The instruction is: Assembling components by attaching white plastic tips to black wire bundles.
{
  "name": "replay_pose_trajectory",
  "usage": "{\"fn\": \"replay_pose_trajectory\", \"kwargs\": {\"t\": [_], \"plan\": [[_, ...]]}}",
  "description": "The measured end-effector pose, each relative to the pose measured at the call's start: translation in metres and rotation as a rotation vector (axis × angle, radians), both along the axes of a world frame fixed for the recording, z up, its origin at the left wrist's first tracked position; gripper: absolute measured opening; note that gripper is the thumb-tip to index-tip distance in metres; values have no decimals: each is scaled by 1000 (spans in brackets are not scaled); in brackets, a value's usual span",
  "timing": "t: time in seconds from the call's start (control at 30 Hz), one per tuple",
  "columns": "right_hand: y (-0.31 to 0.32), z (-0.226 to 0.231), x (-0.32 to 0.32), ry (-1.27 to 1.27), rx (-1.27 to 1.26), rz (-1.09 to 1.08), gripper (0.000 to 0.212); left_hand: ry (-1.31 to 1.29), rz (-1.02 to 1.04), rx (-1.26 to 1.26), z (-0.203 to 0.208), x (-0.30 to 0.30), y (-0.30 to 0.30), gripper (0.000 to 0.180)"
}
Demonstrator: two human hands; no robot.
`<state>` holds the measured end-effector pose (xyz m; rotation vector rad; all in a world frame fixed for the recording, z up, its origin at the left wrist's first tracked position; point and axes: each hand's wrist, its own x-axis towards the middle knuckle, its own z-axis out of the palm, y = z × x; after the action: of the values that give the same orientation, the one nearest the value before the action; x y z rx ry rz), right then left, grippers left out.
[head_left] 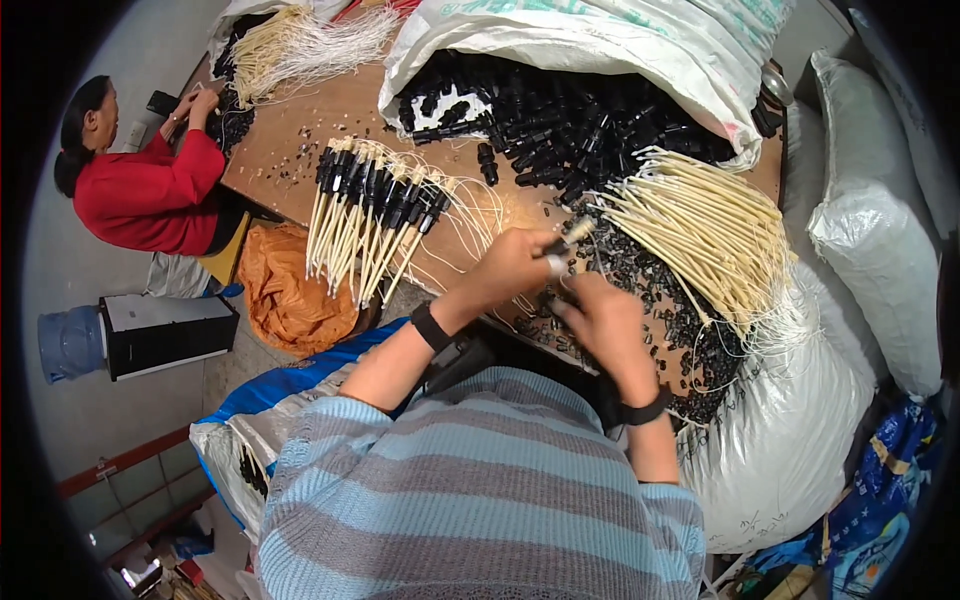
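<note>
My left hand (515,265), with a white wrap on one finger, grips a small black plastic fitting (562,244) with a cream-coloured end pointing up and right. Close by on the right, my right hand (603,322) has its fingers curled together, slightly blurred; what they pinch cannot be made out. Both hands are above the table's near edge. Under and beside them lie many small black plastic pieces (655,295). Right of the hands rests a bundle of cream rods (700,235) with thin white cords. To the left, rods fitted with black sleeves (375,195) lie in a row.
An open white sack (590,25) spills black fittings (600,125) across the table's far side. Full white sacks (780,420) crowd the right. A co-worker in red (150,205) works at the far left. An orange bag (290,285) and a water dispenser (170,335) stand left.
</note>
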<state>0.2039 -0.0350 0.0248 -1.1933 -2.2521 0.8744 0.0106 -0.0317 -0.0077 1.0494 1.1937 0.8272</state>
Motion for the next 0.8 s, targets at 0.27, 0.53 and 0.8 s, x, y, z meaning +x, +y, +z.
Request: {"fn": "replay_pose_trajectory", "kwargs": {"t": [0.27,0.53,0.8], "plan": [[-7,-12,-3,16,174,-151,14,404,-54,409,16,1,-4,34],[-3,-10,-1,2,213,-215,15,636,-149,542,8,-6,-9,35],[-6,-15,-2,57,111,-158,13,647,-237,595,12,2,-14,43]]}}
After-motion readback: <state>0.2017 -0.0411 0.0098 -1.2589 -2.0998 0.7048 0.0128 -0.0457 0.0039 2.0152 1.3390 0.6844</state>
